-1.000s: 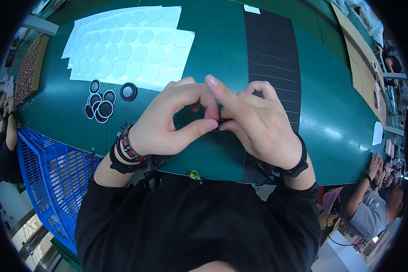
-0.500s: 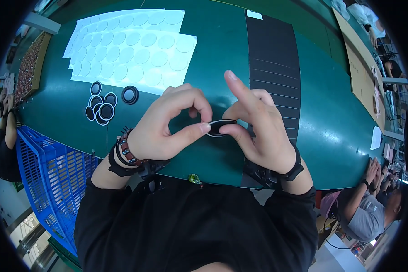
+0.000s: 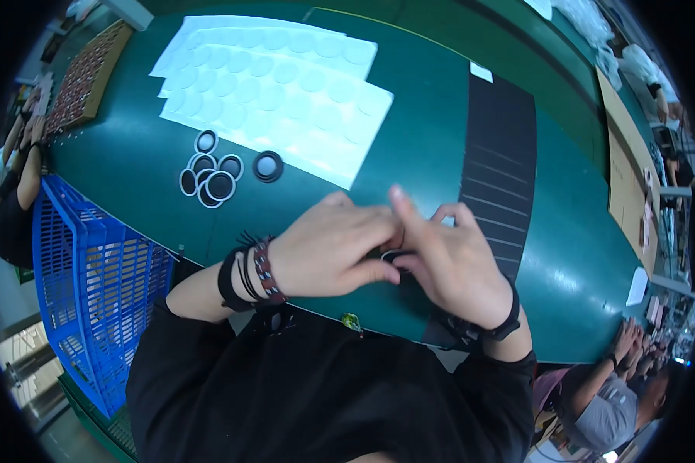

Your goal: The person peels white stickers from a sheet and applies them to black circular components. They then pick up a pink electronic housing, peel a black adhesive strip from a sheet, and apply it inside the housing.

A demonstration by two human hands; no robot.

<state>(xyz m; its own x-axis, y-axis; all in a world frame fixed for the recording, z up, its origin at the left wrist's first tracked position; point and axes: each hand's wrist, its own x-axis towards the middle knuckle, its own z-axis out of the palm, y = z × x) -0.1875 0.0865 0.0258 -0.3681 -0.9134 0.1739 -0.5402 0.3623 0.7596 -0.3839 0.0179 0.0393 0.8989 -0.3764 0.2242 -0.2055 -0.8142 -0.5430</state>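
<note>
Over the table's near edge, my left hand (image 3: 336,245) and my right hand (image 3: 462,270) meet at a small black disc with a white rim (image 3: 392,255). Fingers hide most of it. Thumbs and bent fingers of both hands close on it, the left from one side and the right from the other. Several similar black discs with white rims (image 3: 220,185) lie in an overlapping cluster left of my hands. Slightly apart from them is a dark round piece (image 3: 268,166), seemingly stacked. Beyond my left hand are white sheets with round stickers (image 3: 262,100).
A black strip with crosswise slits (image 3: 496,166) lies on the green table (image 3: 571,255). A small green wrapped item (image 3: 351,322) sits by the near edge. At left stand a blue crate (image 3: 104,285) and a box of small reddish pieces (image 3: 89,77). People work on both sides.
My hands have come closer together, and my left fingers now fold over the disc, covering more of it. The view has shifted, so the table things appear farther right and turned.
</note>
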